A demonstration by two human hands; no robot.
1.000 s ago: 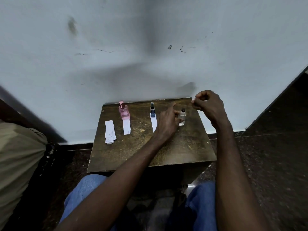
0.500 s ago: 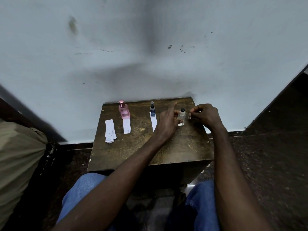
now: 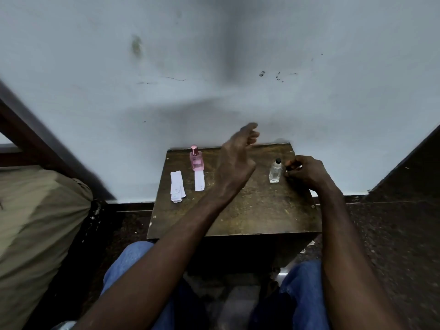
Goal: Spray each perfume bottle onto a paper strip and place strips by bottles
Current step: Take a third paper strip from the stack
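the left hand (image 3: 238,160) is lifted above the middle of the tabletop (image 3: 250,215). its fingers are loose and a little spread, and they hold nothing. its outline is blurred. the right hand (image 3: 303,173) is low at the right side of the tabletop, just beside the clear bottle (image 3: 275,171), with the fingers curled in toward the thumb. i cannot tell if something small is pinched there, because the fingertips are dark and lie over each other. it is also not sure if they touch the glass.

the left hand and its forearm cover the far middle of the tabletop, so what stands behind them is hidden.

the clear bottle stands upright. it is see-through, with a square body and a small dark top (cap or spray head, too small to say). the pink bottle (image 3: 196,159) stands upright at the far left, with a rosy shiny cap. one white paper strip (image 3: 199,181) lies flat in front of it, its far end at the base of the bottle. left of it a small pile of white strips (image 3: 177,186) lies near the edge, a little fanned at the near end.

the tabletop is brown and worn, and stands against a pale wall (image 3: 214,67) with dark marks. an olive cloth (image 3: 35,222) at the left is cut off by the frame.
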